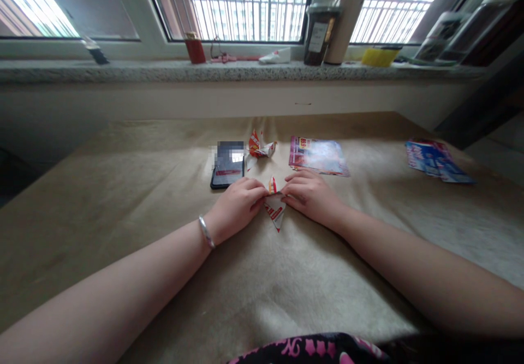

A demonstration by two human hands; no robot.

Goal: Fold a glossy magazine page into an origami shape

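A small folded paper (275,210), white with red print, lies on the table between my hands, its lower point toward me and a narrow tip standing up at the far side. My left hand (241,203), with a silver bracelet at the wrist, pinches its left edge. On the opposite edge, the fingers of my right hand (313,197) are closed too. The fingertips partly cover the paper's sides. Just beyond stands a finished-looking origami crane (261,147) in red and white paper. Left of the crane is a phone (228,166) lying face up.
A stack of printed flyers (319,156) lies beyond my right hand, and more blue flyers (438,162) are at the far right of the cloth-covered table (123,200). The windowsill (143,72) holds a red container (195,48), a dark cup (320,34) and a yellow box (380,56).
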